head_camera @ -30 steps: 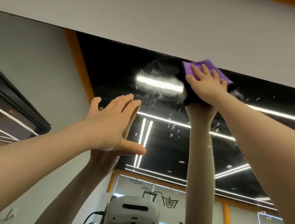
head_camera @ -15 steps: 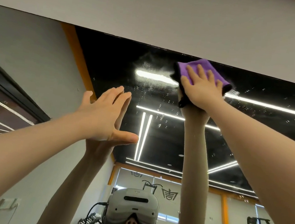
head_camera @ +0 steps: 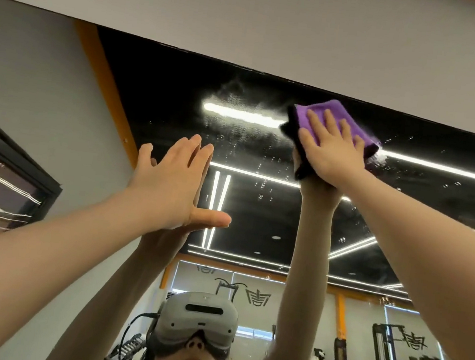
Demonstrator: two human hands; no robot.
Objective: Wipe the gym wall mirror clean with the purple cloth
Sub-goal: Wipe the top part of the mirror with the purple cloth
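Reaching high, the person presses the purple cloth (head_camera: 325,115) flat against the mirror (head_camera: 256,212) with the right hand (head_camera: 330,154), just under the glass's top edge where it meets the grey wall (head_camera: 279,20). That hand's fingers lie straight and spread over the folded cloth, pinning it by pressure and not by any curl around it. The left hand (head_camera: 170,185) is wide too, fingers together and thumb stuck out, its palm against the glass lower down and to the left, where it meets its own reflection; it holds nothing.

To the left of the cloth a hazy smear (head_camera: 233,110) hangs across a reflected ceiling light, and droplets (head_camera: 262,183) speckle the glass below it and off to the right (plenty left to do, I would say).

What could go wrong, as I see it: with nothing gripping the cloth, a hard stroke or a lapse in pressure at full stretch could let it slide out from under the palm and drop. Arms this extended also press unevenly, so the haze may only get dragged sideways into streaks. The cloth could run off the top edge onto the wall. And the bare left palm, leaning on the glass, is likely to leave a fresh print.
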